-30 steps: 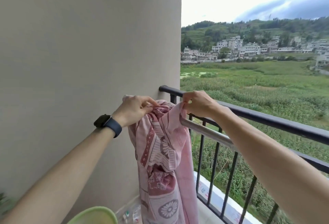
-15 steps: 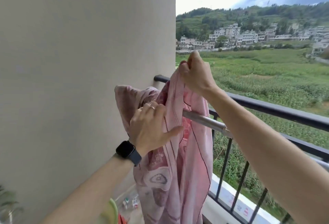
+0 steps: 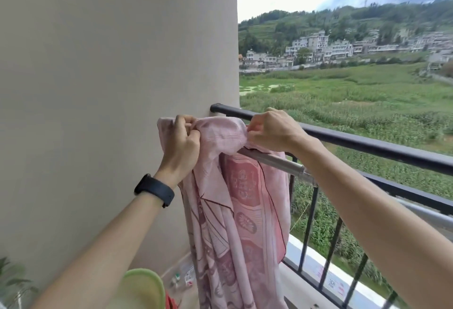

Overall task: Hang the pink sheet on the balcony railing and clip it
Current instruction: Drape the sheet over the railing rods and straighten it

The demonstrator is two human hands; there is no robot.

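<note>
Pink sheet (image 3: 235, 200) is already draped over the silver rod (image 3: 277, 162) mid-frame, just inside the black railing (image 3: 367, 144). Left hand (image 3: 182, 146) and right hand (image 3: 272, 131) both pinch its bunched top edge. No clip on it yet, and none in sight — spreading and clipping remain.

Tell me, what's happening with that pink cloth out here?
A person is draping a pink patterned sheet over the silver rod mounted inside the black balcony railing, close to the wall. The left hand pinches the bunched top edge, and the right hand holds the fabric where it crosses the rod. The rest hangs down in folds, not yet spread out. No clip shows on it.
</note>
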